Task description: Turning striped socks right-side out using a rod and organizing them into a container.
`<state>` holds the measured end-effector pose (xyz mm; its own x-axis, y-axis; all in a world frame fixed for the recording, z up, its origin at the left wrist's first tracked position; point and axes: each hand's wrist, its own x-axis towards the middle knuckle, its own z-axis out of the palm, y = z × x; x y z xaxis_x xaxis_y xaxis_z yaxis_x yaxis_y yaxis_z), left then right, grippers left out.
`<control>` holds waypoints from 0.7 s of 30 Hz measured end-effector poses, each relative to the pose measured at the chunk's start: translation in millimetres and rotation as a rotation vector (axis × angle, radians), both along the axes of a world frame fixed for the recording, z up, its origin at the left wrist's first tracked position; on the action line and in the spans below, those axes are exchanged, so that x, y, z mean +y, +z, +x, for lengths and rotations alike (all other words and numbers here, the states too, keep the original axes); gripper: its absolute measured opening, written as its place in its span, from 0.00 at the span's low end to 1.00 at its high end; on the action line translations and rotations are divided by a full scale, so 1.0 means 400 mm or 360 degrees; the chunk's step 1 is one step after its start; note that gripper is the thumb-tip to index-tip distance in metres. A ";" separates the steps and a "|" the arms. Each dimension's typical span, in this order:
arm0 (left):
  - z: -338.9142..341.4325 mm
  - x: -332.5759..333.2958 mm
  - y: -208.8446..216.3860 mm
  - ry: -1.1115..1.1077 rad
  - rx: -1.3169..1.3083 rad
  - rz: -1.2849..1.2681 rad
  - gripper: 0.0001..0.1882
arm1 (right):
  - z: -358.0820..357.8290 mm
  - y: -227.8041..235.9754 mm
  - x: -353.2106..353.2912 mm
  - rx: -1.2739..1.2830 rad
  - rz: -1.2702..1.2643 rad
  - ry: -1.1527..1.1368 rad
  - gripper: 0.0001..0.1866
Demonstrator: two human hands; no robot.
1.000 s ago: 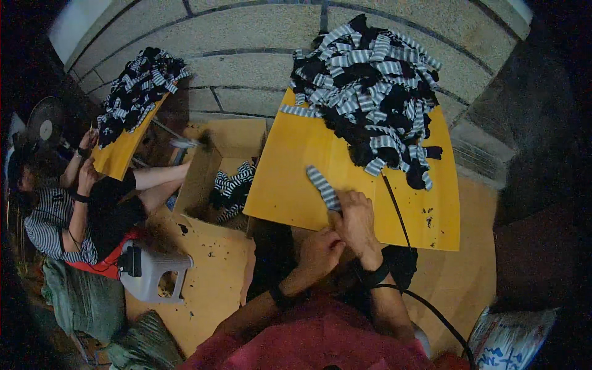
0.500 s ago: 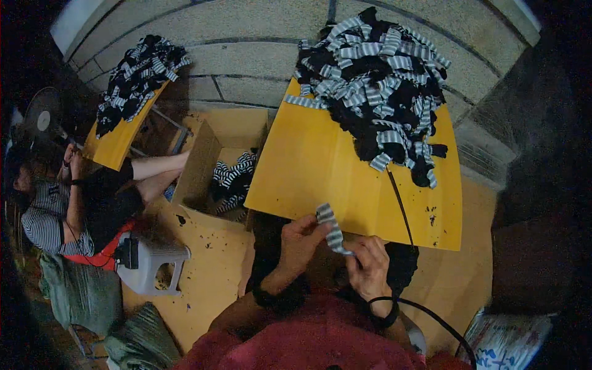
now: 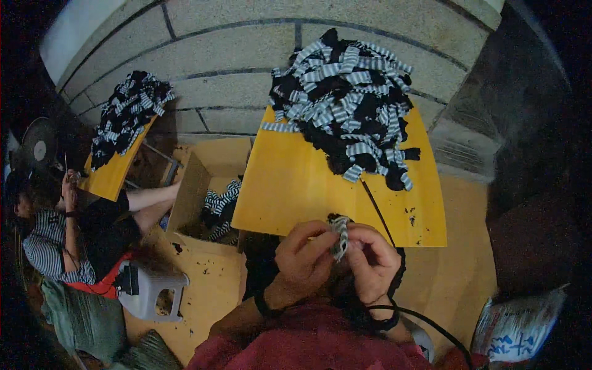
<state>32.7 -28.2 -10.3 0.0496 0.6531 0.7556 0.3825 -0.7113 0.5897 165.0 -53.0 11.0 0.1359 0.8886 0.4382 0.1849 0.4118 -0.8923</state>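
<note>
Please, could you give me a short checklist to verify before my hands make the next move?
1. Left hand gripping the striped strip: ok.
2. Right hand gripping it too: ok.
3. Pile apart from both hands: ok, it lies at the far end of the table.
4. Table free of dark bits: not ok, some lie at its right.
5. Whole strip undamaged: cannot tell, fingers hide part.
</note>
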 end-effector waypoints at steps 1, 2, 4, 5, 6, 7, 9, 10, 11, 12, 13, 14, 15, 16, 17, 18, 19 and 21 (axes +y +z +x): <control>0.008 0.006 -0.020 0.0000 0.0017 -0.0019 0.14 | 0.004 -0.022 -0.003 0.0118 -0.0128 -0.0020 0.08; 0.014 0.008 -0.031 0.0001 0.0033 -0.0038 0.13 | 0.008 -0.043 -0.003 0.0237 -0.0255 -0.0040 0.08; 0.019 -0.001 -0.041 -0.0113 -0.0014 -0.0276 0.13 | 0.017 -0.088 -0.005 0.0344 -0.0330 -0.0036 0.07; 0.020 -0.007 -0.045 -0.0216 -0.0068 -0.0492 0.14 | 0.022 -0.106 -0.008 0.0444 -0.0384 -0.0023 0.07; 0.018 -0.010 -0.042 -0.0224 -0.0067 -0.0497 0.14 | 0.028 -0.114 -0.010 0.0445 -0.0387 -0.0032 0.07; 0.008 -0.012 -0.039 -0.0354 -0.0119 -0.0667 0.12 | 0.035 -0.120 -0.014 0.0384 -0.0364 -0.0055 0.07; -0.002 -0.017 -0.024 -0.0488 -0.0171 -0.0841 0.10 | 0.040 -0.119 -0.023 0.0323 -0.0344 -0.0081 0.06; -0.005 -0.019 -0.012 -0.0540 -0.0224 -0.1004 0.10 | 0.040 -0.112 -0.028 0.0244 -0.0316 -0.0097 0.06; -0.006 -0.021 -0.004 -0.0591 -0.0277 -0.1167 0.09 | 0.039 -0.104 -0.032 0.0166 -0.0289 -0.0112 0.06; -0.007 -0.021 0.001 -0.0588 -0.0276 -0.1168 0.09 | 0.042 -0.096 -0.037 0.0169 -0.0289 -0.0110 0.06; -0.007 -0.022 0.005 -0.0576 -0.0237 -0.1147 0.09 | 0.046 -0.087 -0.043 0.0024 -0.0278 -0.0128 0.07; -0.008 -0.023 0.008 -0.0564 -0.0197 -0.1128 0.09 | 0.049 -0.082 -0.047 -0.0120 -0.0267 -0.0147 0.07; -0.007 -0.024 0.010 -0.0570 -0.0197 -0.1130 0.09 | 0.052 -0.079 -0.051 -0.0121 -0.0269 -0.0152 0.07; -0.007 -0.026 0.013 -0.0585 -0.0202 -0.1232 0.09 | 0.055 -0.078 -0.056 -0.0184 -0.0225 -0.0153 0.07; -0.005 -0.028 0.016 -0.0601 -0.0206 -0.1334 0.09 | 0.058 -0.075 -0.060 -0.0247 -0.0182 -0.0155 0.08; -0.003 -0.031 0.023 -0.0604 -0.0205 -0.1337 0.09 | 0.060 -0.070 -0.065 -0.0246 -0.0184 -0.0158 0.08; 0.000 -0.035 0.032 -0.0636 -0.0227 -0.1400 0.09 | 0.062 -0.063 -0.070 -0.0228 -0.0191 -0.0130 0.08; 0.004 -0.040 0.044 -0.0672 -0.0242 -0.1465 0.09 | 0.068 -0.055 -0.081 -0.0205 -0.0199 -0.0108 0.08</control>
<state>34.4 -44.2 7.3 0.3553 0.9347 -0.0129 0.0811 -0.0171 0.9966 192.0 -85.3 -11.0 0.1469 0.9279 0.3427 0.3245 0.2820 -0.9028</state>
